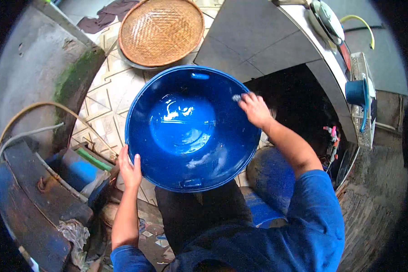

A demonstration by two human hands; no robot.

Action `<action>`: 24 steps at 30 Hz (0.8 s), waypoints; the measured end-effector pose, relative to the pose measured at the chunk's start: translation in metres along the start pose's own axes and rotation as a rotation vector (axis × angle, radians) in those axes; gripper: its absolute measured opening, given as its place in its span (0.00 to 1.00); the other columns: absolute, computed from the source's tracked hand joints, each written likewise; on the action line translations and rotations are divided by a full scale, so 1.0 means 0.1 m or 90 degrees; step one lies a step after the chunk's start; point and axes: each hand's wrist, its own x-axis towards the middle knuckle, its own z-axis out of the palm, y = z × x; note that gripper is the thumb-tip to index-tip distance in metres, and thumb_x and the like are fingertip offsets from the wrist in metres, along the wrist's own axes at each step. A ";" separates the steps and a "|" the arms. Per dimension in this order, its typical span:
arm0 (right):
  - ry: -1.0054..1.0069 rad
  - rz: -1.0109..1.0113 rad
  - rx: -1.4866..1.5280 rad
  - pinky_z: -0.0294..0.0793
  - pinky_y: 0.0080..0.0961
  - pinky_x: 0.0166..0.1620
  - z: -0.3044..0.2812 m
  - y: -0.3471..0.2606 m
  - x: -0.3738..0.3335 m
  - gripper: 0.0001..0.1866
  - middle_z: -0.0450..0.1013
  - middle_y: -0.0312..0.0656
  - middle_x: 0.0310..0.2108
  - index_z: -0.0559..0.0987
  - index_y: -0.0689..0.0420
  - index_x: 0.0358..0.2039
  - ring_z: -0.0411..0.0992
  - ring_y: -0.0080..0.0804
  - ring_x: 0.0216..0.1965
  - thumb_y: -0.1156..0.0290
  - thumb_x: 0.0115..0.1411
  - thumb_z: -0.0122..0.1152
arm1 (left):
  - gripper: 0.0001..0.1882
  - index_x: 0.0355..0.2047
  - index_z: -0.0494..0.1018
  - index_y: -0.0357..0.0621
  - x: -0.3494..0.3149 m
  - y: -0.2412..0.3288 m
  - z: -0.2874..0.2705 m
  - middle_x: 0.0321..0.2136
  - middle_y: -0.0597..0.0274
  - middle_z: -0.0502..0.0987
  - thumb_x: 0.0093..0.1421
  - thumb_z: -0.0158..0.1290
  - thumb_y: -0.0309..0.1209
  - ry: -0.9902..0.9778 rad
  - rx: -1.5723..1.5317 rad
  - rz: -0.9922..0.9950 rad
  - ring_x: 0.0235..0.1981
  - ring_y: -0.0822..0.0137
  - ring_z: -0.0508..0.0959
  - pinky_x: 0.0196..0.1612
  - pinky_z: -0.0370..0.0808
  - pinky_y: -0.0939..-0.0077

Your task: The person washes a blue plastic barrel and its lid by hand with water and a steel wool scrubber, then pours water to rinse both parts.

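Right fingers hold a silvery wad in a round, glossy basin.

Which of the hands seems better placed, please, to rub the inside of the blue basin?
The right hand, I'd judge: it reaches inside the blue basin, with what looks like a silvery scourer at its fingertips. The left hand is at the basin's left rim, better placed for steadying.

A weathered grey concrete wall is standing at the left, a green mossy stain spreading near its edge. Cream floor tiles with brown angular lines are catching bright light. A grey tiled structure is bordering a dark recess; a rough grey surface is filling the lower right.
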 end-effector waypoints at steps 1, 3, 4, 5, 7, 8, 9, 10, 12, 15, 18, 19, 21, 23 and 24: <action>-0.117 0.045 -0.016 0.64 0.43 0.56 0.09 -0.07 -0.07 0.15 0.68 0.44 0.55 0.78 0.52 0.46 0.61 0.43 0.60 0.66 0.60 0.49 | 0.29 0.62 0.62 0.35 -0.08 0.01 0.00 0.59 0.39 0.66 0.62 0.53 0.34 -0.001 -0.045 -0.016 0.61 0.46 0.65 0.65 0.59 0.57; -0.389 0.050 -0.134 0.58 0.52 0.59 0.27 -0.32 -0.33 0.18 0.69 0.44 0.57 0.79 0.50 0.50 0.61 0.43 0.62 0.62 0.63 0.47 | 0.34 0.66 0.54 0.36 -0.18 0.10 0.08 0.60 0.38 0.63 0.63 0.52 0.33 -0.017 -0.092 -0.085 0.62 0.45 0.63 0.66 0.56 0.57; -0.533 0.004 -0.239 0.54 0.56 0.61 0.35 -0.48 -0.51 0.20 0.69 0.44 0.58 0.79 0.48 0.52 0.61 0.43 0.62 0.60 0.64 0.46 | 0.36 0.68 0.52 0.36 -0.25 0.11 0.13 0.61 0.38 0.63 0.63 0.52 0.33 -0.006 -0.114 -0.092 0.62 0.44 0.63 0.66 0.56 0.58; -0.583 -0.046 -0.207 0.54 0.53 0.62 0.28 -0.73 -0.67 0.20 0.70 0.41 0.57 0.80 0.47 0.52 0.62 0.43 0.62 0.59 0.65 0.45 | 0.39 0.69 0.46 0.37 -0.30 0.08 0.20 0.61 0.36 0.61 0.64 0.51 0.35 0.004 -0.097 -0.079 0.63 0.43 0.62 0.66 0.55 0.58; -0.726 -0.081 -0.071 0.57 0.51 0.61 0.21 -1.23 -0.83 0.23 0.73 0.40 0.56 0.80 0.46 0.52 0.66 0.45 0.59 0.52 0.66 0.43 | 0.39 0.69 0.46 0.37 -0.31 0.17 0.34 0.62 0.35 0.60 0.64 0.51 0.35 0.054 -0.087 -0.117 0.63 0.42 0.62 0.66 0.55 0.57; -0.811 -0.071 0.037 0.59 0.51 0.60 0.27 -1.48 -0.85 0.25 0.74 0.40 0.55 0.81 0.46 0.51 0.68 0.48 0.57 0.47 0.66 0.42 | 0.39 0.69 0.45 0.37 -0.29 0.21 0.40 0.62 0.35 0.59 0.64 0.51 0.36 0.081 -0.079 -0.136 0.63 0.41 0.62 0.66 0.55 0.57; -0.757 -0.051 0.162 0.61 0.51 0.58 0.42 -1.71 -0.98 0.28 0.75 0.41 0.54 0.82 0.46 0.49 0.69 0.49 0.56 0.43 0.66 0.40 | 0.40 0.69 0.46 0.38 -0.26 0.21 0.45 0.62 0.33 0.58 0.63 0.52 0.37 0.103 -0.060 -0.154 0.62 0.38 0.62 0.65 0.56 0.55; -0.707 -0.044 0.285 0.62 0.51 0.57 0.57 -1.93 -1.11 0.31 0.76 0.43 0.52 0.82 0.47 0.48 0.70 0.51 0.54 0.39 0.65 0.39 | 0.39 0.69 0.46 0.38 -0.23 0.23 0.47 0.62 0.33 0.58 0.63 0.52 0.37 0.123 -0.044 -0.163 0.62 0.38 0.62 0.65 0.57 0.54; -0.619 -0.099 0.231 0.53 0.54 0.60 0.69 -1.77 -1.09 0.28 0.75 0.43 0.53 0.81 0.47 0.50 0.68 0.50 0.56 0.44 0.66 0.40 | 0.39 0.68 0.47 0.38 -0.22 0.28 0.55 0.62 0.33 0.58 0.63 0.52 0.37 0.150 -0.015 -0.182 0.61 0.36 0.62 0.65 0.58 0.53; -0.539 -0.136 -0.187 0.39 0.58 0.65 0.71 -0.95 -0.85 0.24 0.73 0.42 0.55 0.80 0.48 0.53 0.66 0.48 0.59 0.53 0.66 0.41 | 0.37 0.68 0.49 0.38 -0.23 0.18 0.60 0.61 0.33 0.60 0.64 0.51 0.37 0.176 -0.006 -0.125 0.61 0.36 0.62 0.64 0.59 0.52; -0.563 -0.067 -0.265 0.34 0.61 0.67 0.61 -0.44 -0.52 0.22 0.70 0.43 0.58 0.80 0.50 0.53 0.62 0.45 0.62 0.59 0.66 0.42 | 0.36 0.68 0.50 0.38 -0.23 0.15 0.64 0.60 0.34 0.62 0.64 0.50 0.37 0.195 0.015 -0.107 0.60 0.36 0.63 0.63 0.60 0.52; -0.587 -0.063 -0.226 0.40 0.60 0.66 0.54 -0.52 -0.59 0.21 0.71 0.43 0.57 0.80 0.49 0.52 0.63 0.45 0.60 0.59 0.66 0.43 | 0.36 0.68 0.50 0.38 -0.24 0.15 0.64 0.60 0.34 0.62 0.64 0.49 0.37 0.198 0.019 -0.112 0.60 0.37 0.64 0.62 0.61 0.52; -0.673 -0.060 -0.142 0.50 0.56 0.63 0.40 -0.84 -0.81 0.20 0.72 0.42 0.56 0.82 0.47 0.50 0.64 0.44 0.59 0.59 0.65 0.45 | 0.35 0.68 0.51 0.38 -0.26 0.16 0.62 0.59 0.34 0.62 0.64 0.49 0.36 0.184 0.006 -0.133 0.59 0.37 0.65 0.62 0.62 0.52; -0.729 -0.120 -0.073 0.58 0.53 0.57 0.16 -1.32 -0.99 0.18 0.73 0.41 0.54 0.83 0.44 0.47 0.65 0.43 0.58 0.61 0.64 0.46 | 0.35 0.67 0.51 0.38 -0.26 0.12 0.60 0.59 0.35 0.63 0.64 0.49 0.37 0.205 -0.004 -0.131 0.58 0.37 0.66 0.61 0.63 0.52; -0.659 -0.107 0.003 0.63 0.48 0.56 0.11 -1.48 -1.09 0.17 0.76 0.42 0.51 0.83 0.47 0.46 0.69 0.43 0.55 0.65 0.63 0.47 | 0.35 0.67 0.52 0.37 -0.25 0.09 0.60 0.60 0.36 0.62 0.64 0.49 0.37 0.202 -0.013 -0.142 0.60 0.38 0.64 0.63 0.61 0.53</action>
